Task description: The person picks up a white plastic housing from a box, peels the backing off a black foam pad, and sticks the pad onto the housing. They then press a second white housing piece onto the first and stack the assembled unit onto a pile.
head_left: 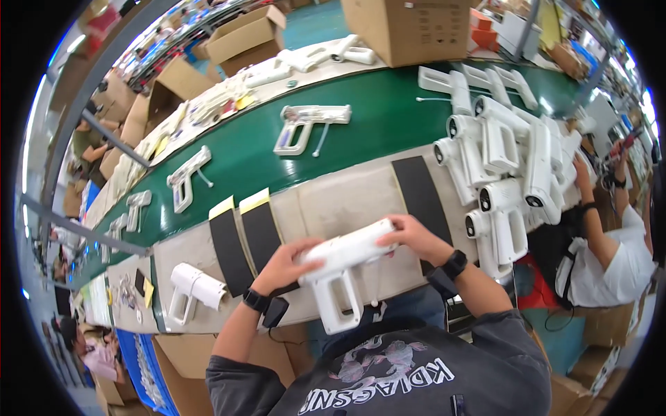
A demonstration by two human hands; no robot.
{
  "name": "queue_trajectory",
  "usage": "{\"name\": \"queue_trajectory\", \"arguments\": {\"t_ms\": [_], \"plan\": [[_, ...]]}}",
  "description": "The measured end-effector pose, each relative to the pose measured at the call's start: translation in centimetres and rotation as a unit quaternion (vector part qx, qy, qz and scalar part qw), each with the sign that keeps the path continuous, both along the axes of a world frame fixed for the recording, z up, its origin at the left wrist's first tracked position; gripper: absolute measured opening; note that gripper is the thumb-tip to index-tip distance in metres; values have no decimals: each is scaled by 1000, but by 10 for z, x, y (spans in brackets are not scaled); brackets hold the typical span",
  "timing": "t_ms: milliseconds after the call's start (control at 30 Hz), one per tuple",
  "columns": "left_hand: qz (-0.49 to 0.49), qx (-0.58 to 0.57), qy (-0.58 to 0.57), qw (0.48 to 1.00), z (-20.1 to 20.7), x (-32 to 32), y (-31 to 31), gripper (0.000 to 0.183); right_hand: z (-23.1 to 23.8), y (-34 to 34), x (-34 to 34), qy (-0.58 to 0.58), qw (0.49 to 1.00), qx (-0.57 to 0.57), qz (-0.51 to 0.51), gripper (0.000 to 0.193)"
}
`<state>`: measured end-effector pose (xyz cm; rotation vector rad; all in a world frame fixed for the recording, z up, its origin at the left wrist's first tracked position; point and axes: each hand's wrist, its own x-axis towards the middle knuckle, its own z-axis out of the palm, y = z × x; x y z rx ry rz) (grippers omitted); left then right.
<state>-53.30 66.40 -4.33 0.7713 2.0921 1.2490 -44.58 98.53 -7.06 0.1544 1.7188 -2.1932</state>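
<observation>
Both my hands hold a white gun-shaped plastic device (347,248) with a thick round body and a looped handle, in front of my chest. My left hand (290,265) wraps the body's left end, thumb lying along its side. Around the right end curl the fingers of my right hand (415,240); some fingertips are hidden behind the body. The handle hangs down toward me, and a thin cord end shows beside it. Another such white device (198,286) lies on the bench to the left of my left hand.
Black strips (234,246) lie across the beige bench. Beyond it, a green conveyor belt (243,149) carries open half-shells with parts inside (312,125). A pile of finished-looking white devices (498,156) stands at right, near a co-worker's arm (586,184). Cardboard boxes (416,31) stand at the back.
</observation>
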Motion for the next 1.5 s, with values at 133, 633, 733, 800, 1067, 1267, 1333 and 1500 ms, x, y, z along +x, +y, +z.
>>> {"name": "queue_trajectory", "arguments": {"t_ms": [133,633,733,800,1067,1267,1333,1500], "plan": [[243,87,113,960,-7,-70,5,33,-1,42,-35,16,979,-140,-149,39],[310,-226,220,897,-70,-280,113,114,-32,107,-275,28,871,-95,-482,54],[273,-170,298,899,-76,-281,119,101,-49,118,-283,15,859,-28,-511,58],[271,-148,320,896,-65,-270,114,88,-60,118,-284,17,865,91,-493,59],[297,-116,309,896,-20,-197,62,69,-54,106,-272,-43,748,500,-434,69],[263,-96,301,912,14,-77,28,71,-44,59,-206,197,841,230,-448,44],[293,-125,279,906,12,-31,24,69,-10,14,-142,236,849,232,-411,46],[359,-87,229,901,-20,49,46,72,-10,6,-37,194,909,176,-325,40]]}}
